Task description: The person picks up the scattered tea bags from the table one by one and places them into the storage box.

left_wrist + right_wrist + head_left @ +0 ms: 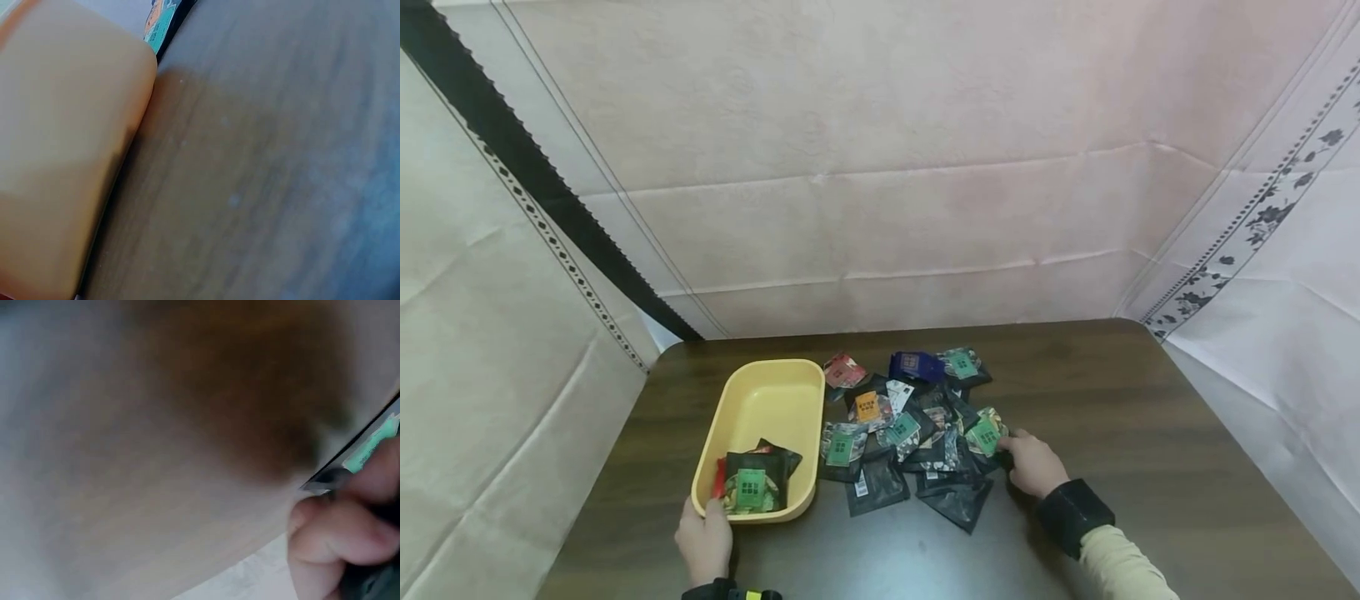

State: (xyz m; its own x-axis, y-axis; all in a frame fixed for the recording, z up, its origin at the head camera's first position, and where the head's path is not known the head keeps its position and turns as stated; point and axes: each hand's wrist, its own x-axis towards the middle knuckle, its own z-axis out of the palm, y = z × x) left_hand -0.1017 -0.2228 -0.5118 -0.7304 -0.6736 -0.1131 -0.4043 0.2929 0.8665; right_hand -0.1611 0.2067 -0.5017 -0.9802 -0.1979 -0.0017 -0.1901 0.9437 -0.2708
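A pale yellow plastic tub (775, 392) stands on the left of the table, with a few black packets (750, 482) at its near end. My left hand (705, 542) grips the tub's near left corner, thumb over the rim. To the right of the tub lies a loose pile of small dark packets (857, 446) with coloured labels. At the pile's right edge my right hand (1036, 464) pinches the corner of a black packet (985, 432) with a green label. In the right wrist view its fingers (337, 531) are curled, with the packet's label (375, 444) beside them.
The brown wooden table (1180, 467) runs back to a hanging pale cloth (910, 208). A blue packet (917, 367) and a red one (844, 371) lie at the back of the pile. Several packets overlap one another.
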